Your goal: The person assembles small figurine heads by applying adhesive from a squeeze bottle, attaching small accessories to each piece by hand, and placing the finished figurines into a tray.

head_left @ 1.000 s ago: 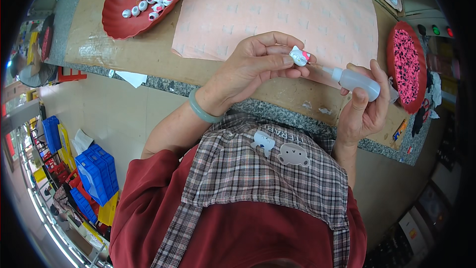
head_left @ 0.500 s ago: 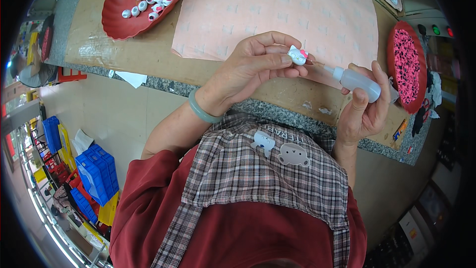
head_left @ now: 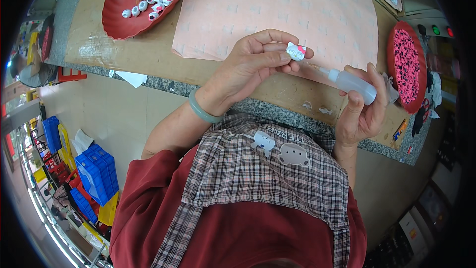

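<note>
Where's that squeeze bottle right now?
In the head view, right of centre, the squeeze bottle is held in the person's right hand, its thin tip pointing toward the small white cat-shaped piece in the left hand.

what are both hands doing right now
Left hand: closed on a small white-and-pink cat-head piece.
Right hand: closed around a translucent squeeze bottle.

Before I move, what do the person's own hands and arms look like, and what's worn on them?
The left hand is ungloved, with a smooth, pale green bangle around its wrist. The right hand is ungloved too, with no bangle. The left sleeve is plain dark red and ends near the elbow; the right sleeve, also dark red, shows only partly.
</note>
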`<state>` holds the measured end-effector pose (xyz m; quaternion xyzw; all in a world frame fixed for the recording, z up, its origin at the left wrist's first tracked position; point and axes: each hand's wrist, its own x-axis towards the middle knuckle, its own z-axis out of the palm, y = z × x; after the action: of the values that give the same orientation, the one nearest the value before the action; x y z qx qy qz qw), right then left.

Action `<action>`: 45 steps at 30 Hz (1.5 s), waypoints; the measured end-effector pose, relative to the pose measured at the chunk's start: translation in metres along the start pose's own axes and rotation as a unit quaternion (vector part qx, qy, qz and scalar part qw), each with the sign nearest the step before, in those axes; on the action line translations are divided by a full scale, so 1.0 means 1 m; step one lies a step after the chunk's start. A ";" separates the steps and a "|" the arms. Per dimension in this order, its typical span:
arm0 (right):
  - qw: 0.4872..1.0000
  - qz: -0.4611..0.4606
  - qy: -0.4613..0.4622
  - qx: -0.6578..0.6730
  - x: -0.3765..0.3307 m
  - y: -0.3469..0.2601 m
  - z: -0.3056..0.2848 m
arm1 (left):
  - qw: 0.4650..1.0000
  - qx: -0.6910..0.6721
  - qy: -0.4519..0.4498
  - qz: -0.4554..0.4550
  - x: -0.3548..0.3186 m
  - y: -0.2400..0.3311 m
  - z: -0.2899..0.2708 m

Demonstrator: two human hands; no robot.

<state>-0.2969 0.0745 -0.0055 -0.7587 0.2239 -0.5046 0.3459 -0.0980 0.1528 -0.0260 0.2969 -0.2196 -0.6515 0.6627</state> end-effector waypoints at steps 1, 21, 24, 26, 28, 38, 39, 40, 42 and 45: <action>1.000 0.000 0.000 0.000 0.000 0.000 0.000 | 1.000 0.000 -0.001 0.000 0.000 0.000 0.000; 0.981 0.099 0.058 0.153 0.009 0.012 0.002 | 1.000 -0.011 -0.018 -0.005 0.003 0.002 -0.004; 0.943 0.161 0.064 0.284 0.021 0.018 0.001 | 1.000 -0.011 -0.016 -0.002 0.007 0.007 -0.004; 0.939 0.186 0.048 0.285 0.024 0.021 0.002 | 1.000 -0.007 -0.023 0.007 0.008 0.010 -0.002; 0.927 0.241 0.018 0.286 0.029 0.027 0.004 | 1.000 -0.028 -0.014 0.004 0.005 0.007 -0.006; 0.946 0.280 -0.162 0.027 0.110 0.095 0.022 | 0.999 -0.044 0.011 -0.027 0.004 0.024 -0.013; 0.947 0.277 -0.162 0.027 0.124 0.101 0.027 | 0.999 -0.044 0.012 -0.028 0.004 0.026 -0.015; 0.954 0.261 -0.149 -0.021 0.141 0.104 0.033 | 0.999 -0.044 0.016 -0.027 0.003 0.027 -0.016; 0.958 0.243 -0.133 -0.072 0.170 0.120 0.044 | 0.998 -0.046 0.017 -0.026 0.004 0.030 -0.018; 0.968 0.178 -0.101 -0.145 0.205 0.156 0.056 | 0.998 -0.050 0.016 -0.032 0.005 0.032 -0.020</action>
<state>-0.1635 -0.1533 -0.0118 -0.7955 0.3905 -0.3180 0.3371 -0.0609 0.1487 -0.0196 0.2811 -0.1667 -0.6774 0.6590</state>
